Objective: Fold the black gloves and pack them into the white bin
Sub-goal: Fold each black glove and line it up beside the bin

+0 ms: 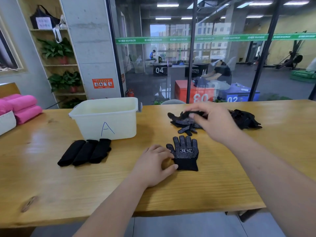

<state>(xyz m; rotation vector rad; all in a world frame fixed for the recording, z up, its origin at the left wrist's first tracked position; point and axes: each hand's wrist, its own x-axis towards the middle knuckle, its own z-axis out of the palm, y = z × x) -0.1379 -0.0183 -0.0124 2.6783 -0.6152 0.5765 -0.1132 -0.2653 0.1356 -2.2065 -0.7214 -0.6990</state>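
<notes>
A black dotted glove (185, 153) lies flat on the wooden table (51, 185), fingers pointing away. My left hand (156, 165) rests at its left edge, thumb and fingertips touching the cuff. My right hand (213, 121) is over a loose pile of black gloves (184, 124) farther back, fingers closing on the top one; the motion is blurred. More black gloves (244, 118) lie heaped to the right. Three folded black gloves (85, 152) lie side by side in front of the white bin (106, 120), which is marked "A" and looks empty.
Pink rolled items (22, 107) and a white container (6, 122) sit at the table's left end. A glass wall stands behind the table. The table's near edge runs just below my forearms.
</notes>
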